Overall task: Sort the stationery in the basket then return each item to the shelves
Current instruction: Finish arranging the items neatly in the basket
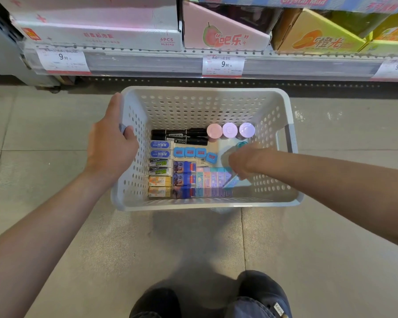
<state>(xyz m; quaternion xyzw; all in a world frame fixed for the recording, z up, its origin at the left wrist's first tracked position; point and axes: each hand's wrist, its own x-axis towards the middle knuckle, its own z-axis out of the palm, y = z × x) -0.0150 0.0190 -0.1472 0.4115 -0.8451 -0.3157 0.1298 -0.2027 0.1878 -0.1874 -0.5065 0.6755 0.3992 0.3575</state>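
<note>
The white plastic basket with holes (pixel 271 104) sits on the floor, holding two black markers (pixel 179 136), three round pastel lids (pixel 230 130) and four blue squares (pixel 190 152). Left hand (pixel 112 145) grips its left rim; right hand (pixel 244 160) is blurred, grip unclear.

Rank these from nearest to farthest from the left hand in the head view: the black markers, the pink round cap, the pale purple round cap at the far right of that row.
Left hand grips the basket's left rim.
1. Black markers, back left of the basket floor.
2. Pink round cap, just right of the markers.
3. Pale purple round cap, row's right end.
</note>
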